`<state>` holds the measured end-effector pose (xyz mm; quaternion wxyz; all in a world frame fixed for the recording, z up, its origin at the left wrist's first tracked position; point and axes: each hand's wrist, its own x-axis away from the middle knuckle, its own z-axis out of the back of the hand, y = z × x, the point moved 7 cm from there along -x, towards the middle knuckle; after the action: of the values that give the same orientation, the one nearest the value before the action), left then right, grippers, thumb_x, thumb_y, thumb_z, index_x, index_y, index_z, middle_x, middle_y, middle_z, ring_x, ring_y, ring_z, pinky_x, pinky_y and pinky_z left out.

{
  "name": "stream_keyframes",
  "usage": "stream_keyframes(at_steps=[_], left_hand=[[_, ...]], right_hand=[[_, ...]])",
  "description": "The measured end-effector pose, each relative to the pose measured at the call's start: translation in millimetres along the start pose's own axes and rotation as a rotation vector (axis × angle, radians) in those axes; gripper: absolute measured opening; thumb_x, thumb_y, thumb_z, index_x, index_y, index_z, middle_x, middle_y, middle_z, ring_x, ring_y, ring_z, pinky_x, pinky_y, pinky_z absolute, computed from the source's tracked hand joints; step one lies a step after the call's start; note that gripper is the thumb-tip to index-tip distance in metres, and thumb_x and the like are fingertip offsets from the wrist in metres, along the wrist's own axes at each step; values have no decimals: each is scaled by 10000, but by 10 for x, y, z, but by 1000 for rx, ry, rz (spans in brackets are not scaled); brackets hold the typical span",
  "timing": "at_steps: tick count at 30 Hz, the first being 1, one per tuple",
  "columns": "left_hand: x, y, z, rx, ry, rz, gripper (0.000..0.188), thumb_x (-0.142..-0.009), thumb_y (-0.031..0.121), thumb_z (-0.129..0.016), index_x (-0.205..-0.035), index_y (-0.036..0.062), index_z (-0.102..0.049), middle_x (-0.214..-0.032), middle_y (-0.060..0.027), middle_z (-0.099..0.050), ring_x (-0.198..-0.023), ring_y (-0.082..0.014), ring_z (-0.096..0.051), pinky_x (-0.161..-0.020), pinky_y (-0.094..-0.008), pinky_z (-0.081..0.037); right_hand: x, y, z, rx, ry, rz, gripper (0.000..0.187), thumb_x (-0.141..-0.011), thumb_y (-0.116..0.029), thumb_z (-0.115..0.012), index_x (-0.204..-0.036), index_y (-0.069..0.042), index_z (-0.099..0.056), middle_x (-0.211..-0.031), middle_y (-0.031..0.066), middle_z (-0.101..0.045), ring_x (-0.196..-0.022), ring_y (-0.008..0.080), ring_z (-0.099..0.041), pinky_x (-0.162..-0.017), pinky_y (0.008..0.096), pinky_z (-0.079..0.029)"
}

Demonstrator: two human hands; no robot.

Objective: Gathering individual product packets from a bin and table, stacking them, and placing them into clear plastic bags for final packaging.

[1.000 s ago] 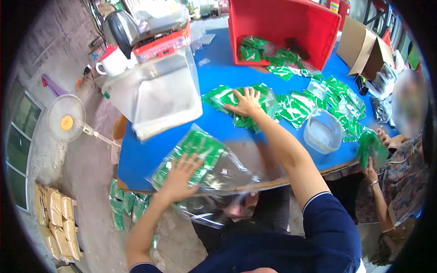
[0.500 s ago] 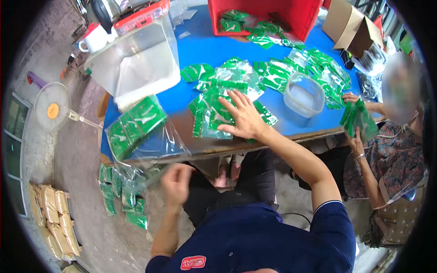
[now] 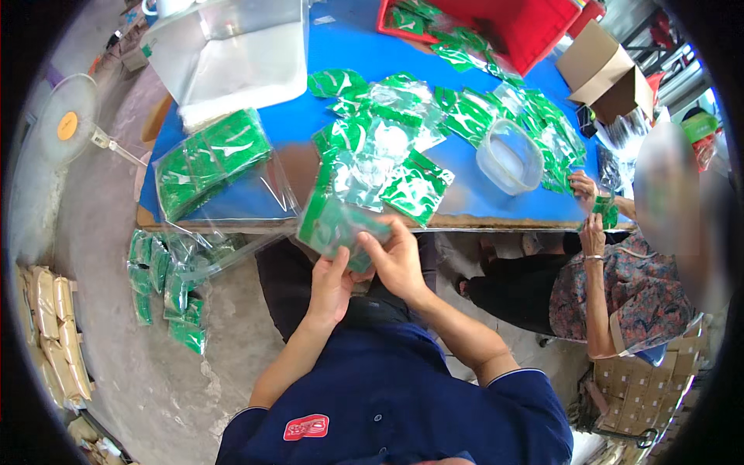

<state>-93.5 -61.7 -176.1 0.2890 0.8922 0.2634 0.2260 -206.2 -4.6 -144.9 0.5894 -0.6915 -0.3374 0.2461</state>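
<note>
Both my hands are closed on some green-and-clear plastic packets (image 3: 335,226), held just off the table's front edge. My left hand (image 3: 329,288) grips them from below with the thumb up. My right hand (image 3: 397,260) pinches their right side. How many packets are held I cannot tell. Right behind them a loose pile of similar packets (image 3: 376,143) lies on the blue table. To the left rests a large clear bag (image 3: 213,159) filled with neatly stacked green packets, its loose open end hanging over the edge.
A translucent bin (image 3: 248,66) lies at the back left. A clear plastic tub (image 3: 508,159) sits right of the pile. A red crate (image 3: 496,27) and cardboard box (image 3: 608,74) stand behind. At right a co-worker's hands (image 3: 593,205) hold a green packet. Bundled packets (image 3: 174,287) are low at left.
My right hand has left the pile and come back toward me with packets. My left hand has moved right to meet it, and both now hold them. The co-worker's hands have drawn closer together.
</note>
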Motion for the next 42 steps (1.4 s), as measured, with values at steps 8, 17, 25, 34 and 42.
stream_keyframes(at_steps=[8,17,25,34,42], left_hand=[[-104,73,409,-61,277,-70,266,-934,89,-705,-1170,-16,-639,-1156,-92,-677,-1027,-190,-662,-900,-351,-532],[30,-139,118,140,23,233,360,-898,34,-720,-1241,65,-615,-1176,-57,-674,-1086,-198,-654,-972,-378,-525],[-127,47,221,54,265,5,416,-935,97,-713,-1314,28,-556,-1241,-69,-640,-1129,-203,-627,-973,-383,-512],[-151,-30,427,60,265,-20,361,-955,48,-664,-1304,9,-580,-1240,-89,-641,-1132,-209,-625,-973,-378,-514],[-249,-44,484,53,133,155,462,-928,28,-679,-1364,24,-526,-1316,-85,-602,-1215,-239,-583,-1057,-409,-471]], right_hand=[[-193,-448,495,1350,-101,595,612,-739,-283,-844,-1238,-43,-583,-1247,170,-564,-1188,382,-528,-958,475,-457],[-118,-416,569,-220,213,20,187,-977,-17,-623,-1120,-71,-516,-956,14,-647,-859,80,-586,-739,248,-486],[-578,-583,119,955,-255,716,375,-999,-271,-544,-1260,-9,-607,-1189,222,-644,-1150,409,-580,-1040,491,-419],[-771,-649,80,979,-279,566,416,-1012,-328,-528,-1265,-4,-589,-1274,263,-588,-1172,452,-555,-1011,487,-444],[-396,-297,-47,875,-576,720,272,-936,-240,-641,-1048,8,-641,-1146,221,-657,-1105,394,-623,-968,464,-496]])
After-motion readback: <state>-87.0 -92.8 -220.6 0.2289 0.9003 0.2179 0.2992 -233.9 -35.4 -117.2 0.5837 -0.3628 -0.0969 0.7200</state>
